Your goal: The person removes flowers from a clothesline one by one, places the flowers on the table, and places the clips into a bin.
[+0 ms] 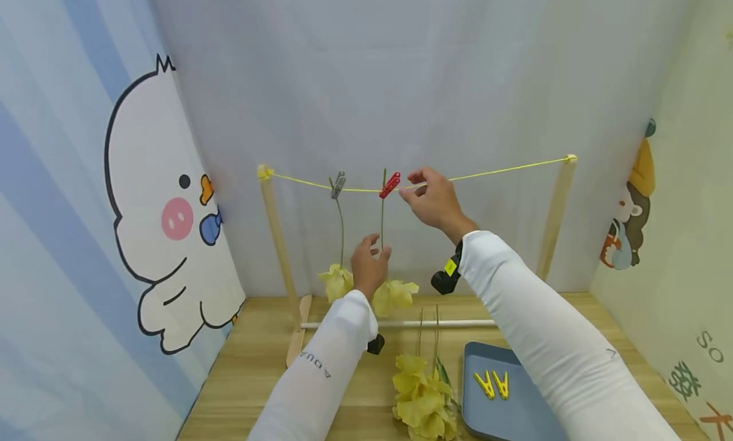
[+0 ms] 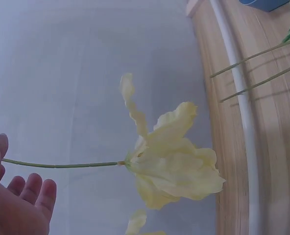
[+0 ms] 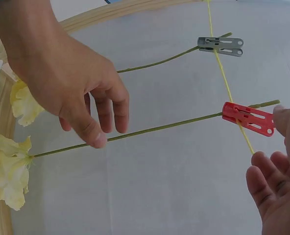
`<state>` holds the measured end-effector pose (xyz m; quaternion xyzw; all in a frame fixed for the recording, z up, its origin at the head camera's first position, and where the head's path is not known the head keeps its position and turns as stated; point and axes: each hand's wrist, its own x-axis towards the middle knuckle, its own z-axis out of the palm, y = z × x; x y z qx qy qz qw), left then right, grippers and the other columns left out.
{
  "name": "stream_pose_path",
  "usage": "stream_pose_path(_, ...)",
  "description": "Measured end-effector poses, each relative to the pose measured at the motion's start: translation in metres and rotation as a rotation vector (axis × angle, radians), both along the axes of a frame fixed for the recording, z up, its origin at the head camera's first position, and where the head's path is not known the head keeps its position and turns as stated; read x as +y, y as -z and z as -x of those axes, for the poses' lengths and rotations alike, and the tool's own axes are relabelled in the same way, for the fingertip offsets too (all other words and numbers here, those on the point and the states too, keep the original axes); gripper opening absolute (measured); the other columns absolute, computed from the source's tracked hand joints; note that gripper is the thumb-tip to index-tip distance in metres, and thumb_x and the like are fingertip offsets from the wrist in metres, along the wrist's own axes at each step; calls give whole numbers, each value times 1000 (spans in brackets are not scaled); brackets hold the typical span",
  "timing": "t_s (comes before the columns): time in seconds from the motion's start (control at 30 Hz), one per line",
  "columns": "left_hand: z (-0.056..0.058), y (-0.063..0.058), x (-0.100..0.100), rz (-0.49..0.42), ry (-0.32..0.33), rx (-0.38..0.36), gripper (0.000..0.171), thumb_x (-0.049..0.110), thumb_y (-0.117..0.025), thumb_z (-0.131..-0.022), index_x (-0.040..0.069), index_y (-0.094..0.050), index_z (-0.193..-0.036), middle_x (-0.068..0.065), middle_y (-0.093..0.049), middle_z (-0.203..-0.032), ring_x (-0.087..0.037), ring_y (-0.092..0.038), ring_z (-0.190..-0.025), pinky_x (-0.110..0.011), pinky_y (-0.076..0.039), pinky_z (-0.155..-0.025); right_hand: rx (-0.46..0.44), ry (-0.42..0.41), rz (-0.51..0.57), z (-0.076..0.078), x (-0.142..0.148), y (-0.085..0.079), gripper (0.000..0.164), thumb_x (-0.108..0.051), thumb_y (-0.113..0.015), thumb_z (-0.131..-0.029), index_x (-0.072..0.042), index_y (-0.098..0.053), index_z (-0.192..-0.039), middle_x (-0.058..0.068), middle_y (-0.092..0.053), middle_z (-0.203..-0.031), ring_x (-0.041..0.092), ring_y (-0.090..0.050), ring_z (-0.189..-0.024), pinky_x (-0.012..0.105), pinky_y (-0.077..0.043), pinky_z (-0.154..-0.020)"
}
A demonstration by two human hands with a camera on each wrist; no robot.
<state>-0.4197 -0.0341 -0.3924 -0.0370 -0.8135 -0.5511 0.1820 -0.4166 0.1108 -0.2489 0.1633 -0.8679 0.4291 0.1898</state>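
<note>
A yellow cord (image 1: 509, 170) carries a grey clothespin (image 1: 338, 185) and a red clothespin (image 1: 390, 185). Each one clips a stem, and a pale yellow flower hangs head down from it. My right hand (image 1: 433, 199) is beside the red clothespin (image 3: 248, 119), thumb by its handle end and fingers spread loosely. Lower down, my left hand (image 1: 368, 266) is at the second flower's stem (image 3: 169, 126), with thumb and fingers loosely bent and apart. That flower's head (image 2: 174, 164) hangs below the left hand (image 2: 17, 196).
Wooden posts (image 1: 277, 244) hold the cord, with a white rod (image 1: 452, 324) low between them. More yellow flowers (image 1: 422, 396) lie on the wooden table (image 1: 240, 377). A grey-blue tray (image 1: 518, 422) holds two yellow clothespins (image 1: 485, 385). A pale curtain stands behind.
</note>
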Motion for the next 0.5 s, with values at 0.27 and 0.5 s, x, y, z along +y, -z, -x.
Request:
stream_pose_path(0.27, 8, 8, 1, -26, 13, 33, 37, 13, -61, -97, 2, -55, -131, -21, -55, -131, -37, -57, -116, -45, -47, -96, -107, -65, -62, 13, -14, -6, 53, -22, -61, -98, -6, -41, -144, 13, -48, -140, 30, -60, -110, 44, -52, -89)
stream_pose_path(0.5, 13, 12, -1, -38, 41, 80, 26, 8, -60, -96, 2, -61, -121, -19, -63, -119, -35, -61, -110, -44, -50, -93, -136, -76, -6, 16, -20, -6, 42, -20, -58, -99, -4, -47, -136, 14, -56, -125, 27, -63, -103, 40, -53, -85)
